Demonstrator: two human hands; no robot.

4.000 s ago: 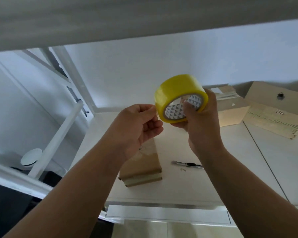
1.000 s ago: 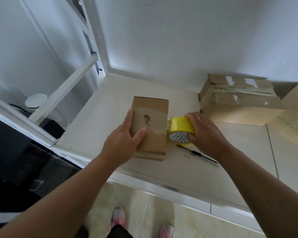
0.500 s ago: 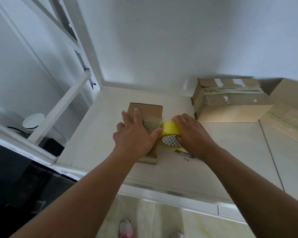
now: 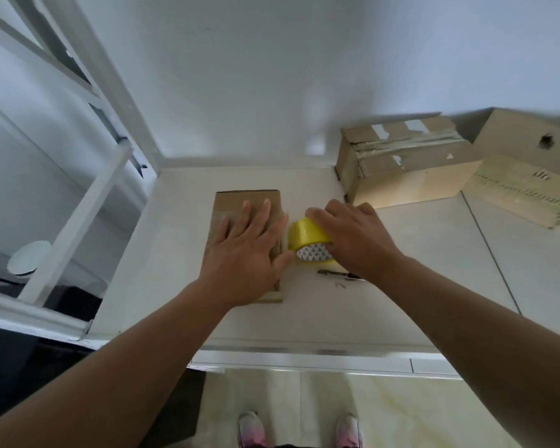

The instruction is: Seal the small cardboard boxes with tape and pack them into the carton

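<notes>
A small flat cardboard box (image 4: 232, 202) lies on the white counter (image 4: 417, 263). My left hand (image 4: 244, 250) presses flat on its top with straight, spread fingers. Right beside the box's right edge sits a yellow tape roll (image 4: 306, 237), and my right hand (image 4: 353, 237) grips it from above with curled fingers. The roll's patterned core faces me. A larger taped cardboard box (image 4: 401, 163) stands at the back right against the wall.
A dark utility knife (image 4: 337, 274) lies on the counter just under my right wrist. Flattened cardboard (image 4: 524, 189) leans at the far right. A white metal frame (image 4: 78, 195) rises on the left. My feet show on the floor below the counter edge.
My left hand slid further onto the box top and flattened out. The tape roll and my right hand stayed against the box's right side. Earlier, both hands held the roll up in the air.
</notes>
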